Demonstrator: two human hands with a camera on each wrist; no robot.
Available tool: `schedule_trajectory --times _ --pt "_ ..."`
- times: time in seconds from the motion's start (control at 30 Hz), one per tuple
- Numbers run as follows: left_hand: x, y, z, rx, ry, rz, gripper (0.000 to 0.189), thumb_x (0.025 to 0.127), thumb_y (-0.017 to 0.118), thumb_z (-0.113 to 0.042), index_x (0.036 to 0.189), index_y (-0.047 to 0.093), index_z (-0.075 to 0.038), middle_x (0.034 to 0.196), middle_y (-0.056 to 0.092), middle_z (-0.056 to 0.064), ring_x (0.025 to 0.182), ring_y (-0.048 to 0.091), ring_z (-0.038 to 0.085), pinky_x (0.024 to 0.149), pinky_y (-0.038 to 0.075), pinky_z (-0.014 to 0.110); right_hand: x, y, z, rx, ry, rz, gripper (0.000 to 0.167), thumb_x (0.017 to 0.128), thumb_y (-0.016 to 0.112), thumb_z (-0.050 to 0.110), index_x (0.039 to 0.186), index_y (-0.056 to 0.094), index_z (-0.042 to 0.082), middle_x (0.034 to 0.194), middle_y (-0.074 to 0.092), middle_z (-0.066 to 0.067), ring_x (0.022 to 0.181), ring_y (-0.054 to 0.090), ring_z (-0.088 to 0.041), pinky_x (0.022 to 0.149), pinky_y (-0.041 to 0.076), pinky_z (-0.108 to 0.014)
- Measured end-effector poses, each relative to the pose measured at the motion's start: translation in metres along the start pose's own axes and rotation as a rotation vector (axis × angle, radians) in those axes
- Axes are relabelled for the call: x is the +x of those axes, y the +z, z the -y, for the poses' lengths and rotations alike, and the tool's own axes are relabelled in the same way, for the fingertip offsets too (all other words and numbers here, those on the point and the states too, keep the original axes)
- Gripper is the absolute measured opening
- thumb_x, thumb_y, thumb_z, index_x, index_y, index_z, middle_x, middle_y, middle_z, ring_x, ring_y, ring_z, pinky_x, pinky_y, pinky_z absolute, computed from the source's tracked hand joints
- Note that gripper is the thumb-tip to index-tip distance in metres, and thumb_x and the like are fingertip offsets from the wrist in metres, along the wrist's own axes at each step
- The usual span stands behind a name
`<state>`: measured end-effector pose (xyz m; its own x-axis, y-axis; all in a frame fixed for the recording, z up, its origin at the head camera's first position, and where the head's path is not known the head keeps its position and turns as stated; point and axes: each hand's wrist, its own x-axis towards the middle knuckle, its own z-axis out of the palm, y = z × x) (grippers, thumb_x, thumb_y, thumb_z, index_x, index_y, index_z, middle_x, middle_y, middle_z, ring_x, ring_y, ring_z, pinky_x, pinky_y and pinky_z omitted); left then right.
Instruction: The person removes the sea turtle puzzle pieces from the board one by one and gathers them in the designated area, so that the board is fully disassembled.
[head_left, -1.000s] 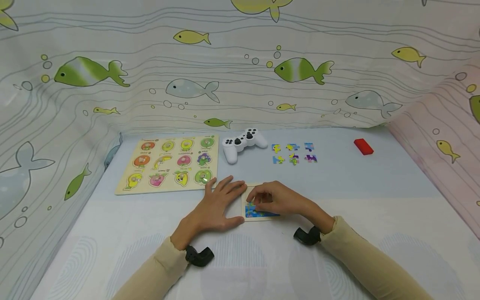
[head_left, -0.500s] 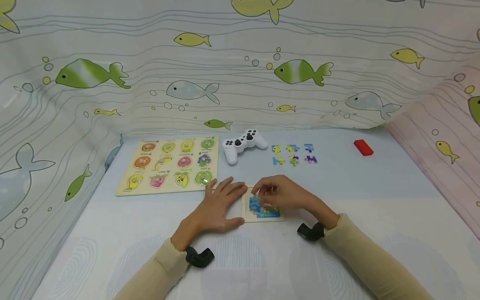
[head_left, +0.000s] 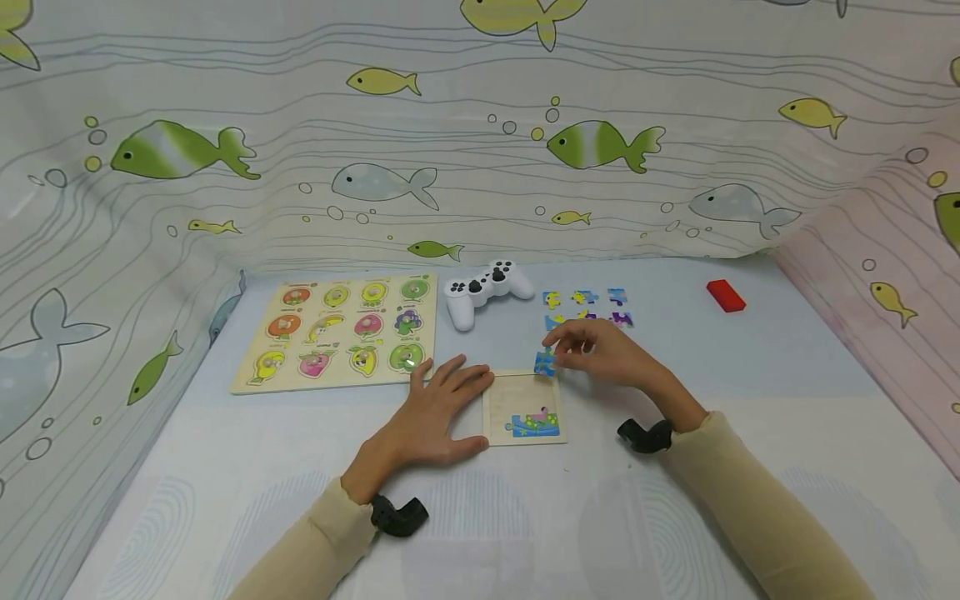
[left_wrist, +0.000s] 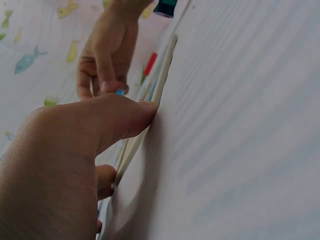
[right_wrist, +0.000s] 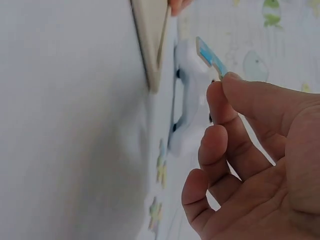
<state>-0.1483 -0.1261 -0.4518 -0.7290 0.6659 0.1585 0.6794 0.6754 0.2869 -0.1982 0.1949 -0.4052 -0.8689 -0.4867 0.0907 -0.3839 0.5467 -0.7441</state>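
A small square wooden puzzle tray (head_left: 517, 385) lies in front of the person, with joined blue pieces (head_left: 536, 425) along its lower right. The left hand (head_left: 431, 417) is spread flat on the cloth, its thumb and fingertips at the tray's left edge. Over the tray's upper right corner, the right hand (head_left: 600, 354) pinches a blue jigsaw piece (head_left: 544, 364) between thumb and index finger. In the right wrist view that jigsaw piece (right_wrist: 211, 57) is held clear of the surface. Several loose jigsaw pieces (head_left: 585, 296) lie in two rows behind the right hand, which partly covers the nearer row.
A wooden fruit peg board (head_left: 345, 333) lies at the left. Beside it stands a white game controller (head_left: 487, 290), behind the tray. A red block (head_left: 726, 296) sits at the far right. Fish-printed cloth walls (head_left: 480, 192) enclose the back and sides.
The right hand has lifted a blue jigsaw piece off the left part of the tray and carried it up and right, past the tray's corner. The left hand stays in place.
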Motion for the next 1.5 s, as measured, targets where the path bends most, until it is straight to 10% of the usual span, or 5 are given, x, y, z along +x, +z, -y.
schedule_trajectory --times 0.67,1.5 --pt "0.000 0.003 0.001 0.001 -0.007 0.006 0.087 0.085 0.058 -0.063 0.159 0.037 -0.022 0.162 0.039 -0.002 0.156 0.024 0.033 0.118 0.007 0.068 0.001 -0.009 -0.031 0.005 0.223 -0.009 0.021 0.095 0.070 0.012 0.115 0.073 0.013 0.097 0.067 -0.005 0.089 0.057 -0.021 0.077 0.047 -0.027" --pt "-0.001 0.001 0.000 -0.004 -0.012 0.011 0.086 0.085 0.059 -0.061 0.159 0.038 -0.021 0.163 0.039 -0.002 0.156 0.024 0.032 0.119 0.007 0.068 -0.001 0.001 -0.023 -0.131 0.143 0.001 0.035 0.083 0.084 0.017 0.115 0.073 0.008 0.098 0.065 -0.007 0.083 0.053 -0.019 0.073 0.044 -0.028"
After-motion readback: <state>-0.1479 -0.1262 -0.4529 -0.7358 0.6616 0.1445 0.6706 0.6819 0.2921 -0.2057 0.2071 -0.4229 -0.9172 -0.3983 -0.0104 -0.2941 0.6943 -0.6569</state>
